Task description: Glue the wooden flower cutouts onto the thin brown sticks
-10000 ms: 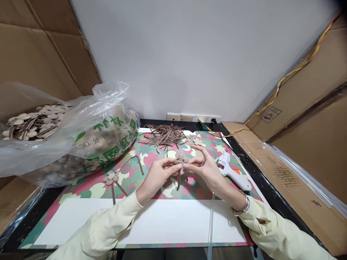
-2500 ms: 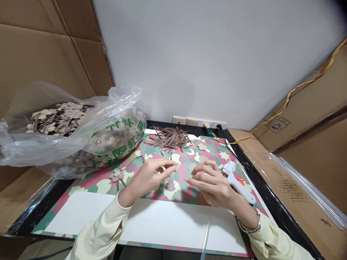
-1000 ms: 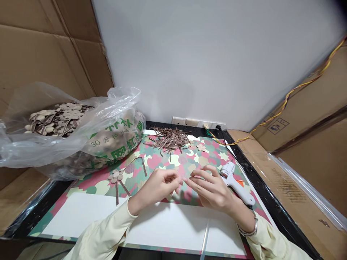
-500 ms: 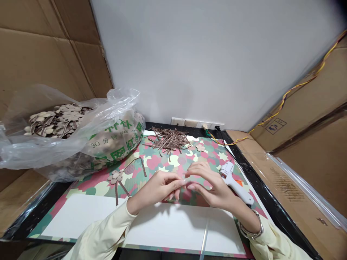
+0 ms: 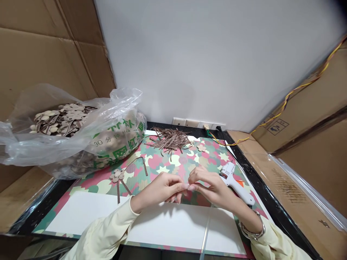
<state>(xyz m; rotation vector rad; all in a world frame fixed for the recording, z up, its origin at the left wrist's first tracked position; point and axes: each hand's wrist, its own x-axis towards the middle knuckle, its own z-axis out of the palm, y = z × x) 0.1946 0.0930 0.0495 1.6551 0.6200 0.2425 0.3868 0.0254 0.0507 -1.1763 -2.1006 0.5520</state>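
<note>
My left hand (image 5: 169, 187) and my right hand (image 5: 204, 184) meet fingertip to fingertip above the camouflage-patterned mat (image 5: 173, 169). Both are closed in a pinch; whatever lies between the fingers is too small or too hidden to make out. Left of my hands lies a beige flower piece (image 5: 117, 175) with brown ribbon tails and a long thin strip. Close by my right forearm rests a white glue gun (image 5: 235, 182) on its side. Another beige flower (image 5: 201, 148) lies flat farther back, beside a heap of brown striped ribbon strips (image 5: 171, 140).
A clear plastic bag (image 5: 119, 141) full of flower pieces stands at the left. Power sockets (image 5: 192, 123) with plugs and a yellow cord (image 5: 287, 97) run along the wall. Cardboard (image 5: 271, 173) flanks the right side, and a white sheet (image 5: 89, 213) covers the mat's front.
The fingers of my right hand have closed from a loose curve into a pinch against the left fingertips. The view has shifted slightly.
</note>
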